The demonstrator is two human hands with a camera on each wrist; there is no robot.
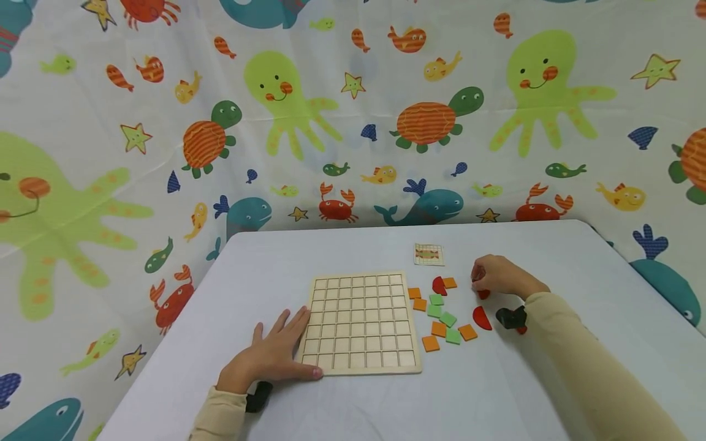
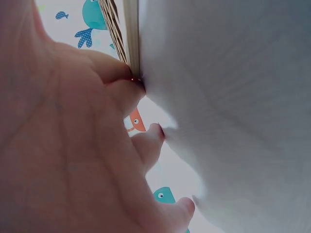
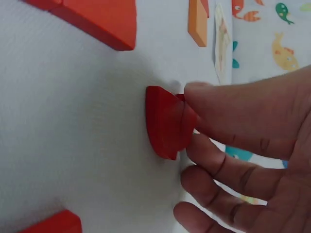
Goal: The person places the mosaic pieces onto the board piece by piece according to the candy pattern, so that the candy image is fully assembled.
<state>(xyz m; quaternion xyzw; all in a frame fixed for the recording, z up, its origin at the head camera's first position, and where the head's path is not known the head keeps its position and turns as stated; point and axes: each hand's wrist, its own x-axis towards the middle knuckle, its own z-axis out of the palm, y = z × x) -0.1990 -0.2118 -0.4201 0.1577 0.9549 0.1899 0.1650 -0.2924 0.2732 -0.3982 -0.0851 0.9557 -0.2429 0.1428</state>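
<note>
A wooden grid board (image 1: 358,324) lies flat on the white table. My left hand (image 1: 278,352) rests at its left edge with fingers spread, the thumb at the near left corner; in the left wrist view fingertips touch the board's side (image 2: 132,39). To the right of the board, my right hand (image 1: 503,275) pinches a red half-circle piece (image 3: 188,126) between thumb and fingers, low over the table. Another red piece (image 3: 163,124) is right up against it; whether it is also gripped is unclear. A further red half-circle (image 1: 482,318) lies nearer, beside my right wrist.
Several orange squares (image 1: 431,343) and green squares (image 1: 453,336) lie scattered right of the board. A red half-circle (image 1: 439,286) touches or nearly touches an orange square behind them. A small picture card (image 1: 429,255) lies farther back. Behind the table (image 1: 276,257) hangs a sea-animal curtain (image 1: 331,122).
</note>
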